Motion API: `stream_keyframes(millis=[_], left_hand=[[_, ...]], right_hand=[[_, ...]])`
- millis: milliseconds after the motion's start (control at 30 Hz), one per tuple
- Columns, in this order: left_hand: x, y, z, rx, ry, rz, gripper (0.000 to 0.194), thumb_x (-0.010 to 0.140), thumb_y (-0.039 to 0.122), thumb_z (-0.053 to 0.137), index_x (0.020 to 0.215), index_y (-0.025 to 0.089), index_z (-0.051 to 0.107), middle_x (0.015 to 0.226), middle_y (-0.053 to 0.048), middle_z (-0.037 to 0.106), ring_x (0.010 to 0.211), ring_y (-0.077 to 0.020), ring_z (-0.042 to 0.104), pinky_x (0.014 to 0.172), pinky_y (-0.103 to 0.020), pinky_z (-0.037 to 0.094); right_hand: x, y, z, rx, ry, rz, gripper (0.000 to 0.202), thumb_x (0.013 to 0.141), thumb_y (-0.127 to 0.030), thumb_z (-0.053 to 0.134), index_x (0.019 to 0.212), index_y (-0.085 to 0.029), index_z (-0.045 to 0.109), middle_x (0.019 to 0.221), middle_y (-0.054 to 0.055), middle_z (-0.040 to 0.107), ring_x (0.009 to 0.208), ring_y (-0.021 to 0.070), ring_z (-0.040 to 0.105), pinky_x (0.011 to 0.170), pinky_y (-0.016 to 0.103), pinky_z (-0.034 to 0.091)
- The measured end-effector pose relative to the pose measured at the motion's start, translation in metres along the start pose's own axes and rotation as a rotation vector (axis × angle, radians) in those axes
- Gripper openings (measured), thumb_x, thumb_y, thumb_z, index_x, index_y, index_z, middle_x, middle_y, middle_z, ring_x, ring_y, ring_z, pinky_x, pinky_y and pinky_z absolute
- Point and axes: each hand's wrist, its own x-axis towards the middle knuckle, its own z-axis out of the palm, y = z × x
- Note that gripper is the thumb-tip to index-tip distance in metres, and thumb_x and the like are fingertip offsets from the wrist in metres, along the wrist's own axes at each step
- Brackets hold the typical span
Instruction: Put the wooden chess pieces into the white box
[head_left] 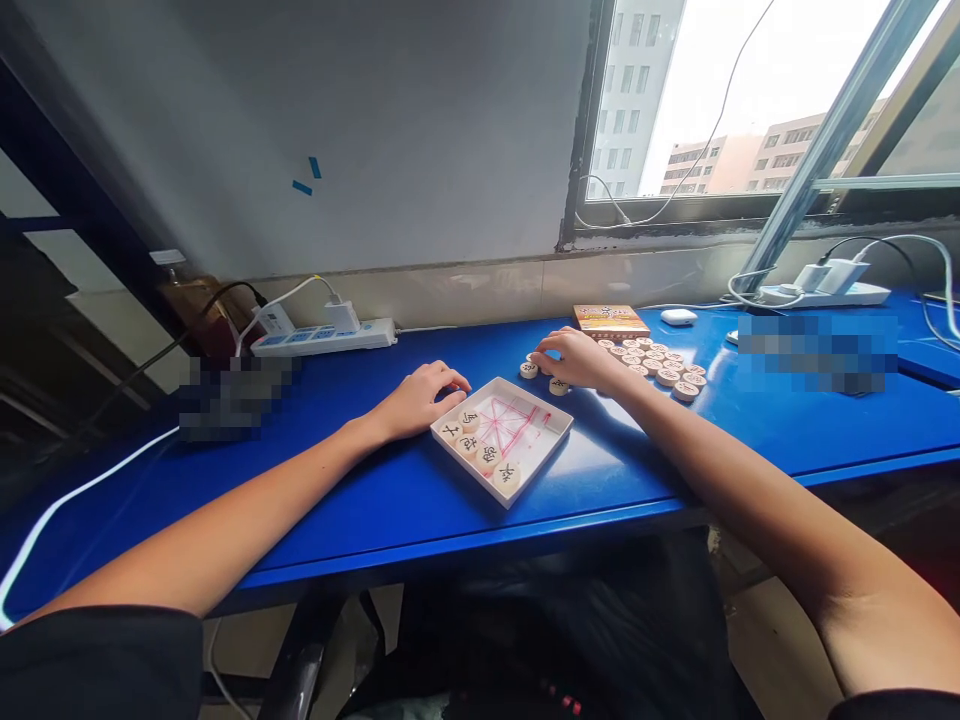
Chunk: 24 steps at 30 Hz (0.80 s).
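Note:
A shallow white box tray (550, 448) sits on the blue desk, its inside marked with red lines. Several round Chinese chess pieces (487, 455) with dark characters lie along its near left side. My left hand (424, 402) rests on the desk at the tray's left corner, fingers loosely bent and thumb apart from them. Beyond the tray, my right hand (576, 357) reaches down with its fingers closed around a chess piece, mostly hidden under the fingertips. Close by are a loose piece (529, 370) on the left and another piece (559, 385) below the hand.
Several more chess pieces (667, 376) cluster right of my right hand. A patterned box lid (611, 320) lies behind them, near a white earphone case (678, 317). Power strips with plugs stand at the left (326, 338) and right (859, 295). The desk's front edge (480, 548) runs before me.

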Motion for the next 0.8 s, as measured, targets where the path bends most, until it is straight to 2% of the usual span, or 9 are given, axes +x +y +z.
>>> stream_keyframes(millis=[167,267,400,467,533,633,733,800], left_hand=[[0.000,0.000,0.001,0.002,0.008,0.006,0.033,0.088,0.040,0.043,0.102,0.019,0.065,0.102,-0.008,0.058,0.099,-0.0241,0.055,0.089,-0.039,0.043],[0.000,0.001,0.000,0.005,0.009,0.009,0.032,0.088,0.040,0.044,0.101,0.020,0.065,0.102,-0.007,0.059,0.099,-0.0242,0.054,0.090,-0.039,0.043],[0.000,0.001,0.001,0.006,0.016,0.020,0.031,0.087,0.040,0.044,0.101,0.020,0.064,0.102,-0.007,0.059,0.100,-0.0245,0.054,0.091,-0.040,0.042],[0.000,0.001,0.001,0.010,0.018,0.021,0.031,0.088,0.041,0.043,0.100,0.020,0.064,0.102,-0.007,0.059,0.100,-0.0244,0.054,0.091,-0.040,0.041],[0.000,0.000,0.001,0.012,0.017,0.021,0.032,0.088,0.041,0.043,0.100,0.020,0.064,0.102,-0.008,0.059,0.101,-0.0245,0.053,0.092,-0.040,0.041],[0.000,-0.001,0.001,0.007,0.011,0.016,0.032,0.088,0.041,0.043,0.101,0.020,0.064,0.103,-0.008,0.059,0.102,-0.0249,0.053,0.093,-0.041,0.040],[0.000,-0.001,0.001,0.005,0.001,0.007,0.033,0.088,0.041,0.043,0.102,0.020,0.063,0.104,-0.008,0.058,0.103,-0.0256,0.052,0.093,-0.041,0.041],[-0.001,0.000,0.001,0.007,-0.004,0.002,0.032,0.087,0.041,0.044,0.103,0.020,0.064,0.104,-0.008,0.058,0.103,-0.0257,0.052,0.092,-0.041,0.041]], right_hand=[[-0.001,-0.015,-0.004,0.014,0.085,-0.097,0.025,0.090,-0.023,0.046,0.087,-0.016,0.070,0.091,0.010,0.070,0.096,0.0242,0.057,0.081,0.034,0.043],[-0.006,-0.040,-0.006,0.091,0.115,-0.278,0.023,0.088,-0.019,0.047,0.094,-0.017,0.070,0.093,0.008,0.069,0.091,0.0212,0.057,0.081,0.032,0.043],[-0.016,-0.078,-0.004,0.120,-0.069,-0.503,0.024,0.084,-0.013,0.049,0.093,-0.020,0.070,0.085,0.006,0.067,0.084,0.0190,0.055,0.074,0.030,0.040],[-0.020,-0.087,-0.001,0.135,-0.154,-0.521,0.021,0.082,-0.014,0.052,0.090,-0.021,0.070,0.084,0.006,0.066,0.083,0.0186,0.055,0.071,0.029,0.039],[-0.021,-0.088,0.001,0.152,-0.179,-0.492,0.015,0.082,-0.020,0.056,0.089,-0.021,0.069,0.087,0.007,0.065,0.084,0.0185,0.055,0.069,0.028,0.039],[-0.021,-0.084,0.005,0.139,-0.160,-0.478,0.009,0.082,-0.025,0.060,0.084,-0.019,0.066,0.085,0.007,0.063,0.084,0.0182,0.054,0.067,0.027,0.037],[-0.019,-0.081,0.005,0.132,-0.132,-0.489,0.004,0.080,-0.019,0.059,0.078,-0.018,0.062,0.080,0.005,0.062,0.081,0.0174,0.054,0.065,0.026,0.036],[-0.017,-0.078,0.002,0.158,-0.057,-0.473,0.003,0.079,-0.017,0.059,0.081,-0.017,0.061,0.080,0.005,0.063,0.080,0.0171,0.054,0.067,0.026,0.038]])
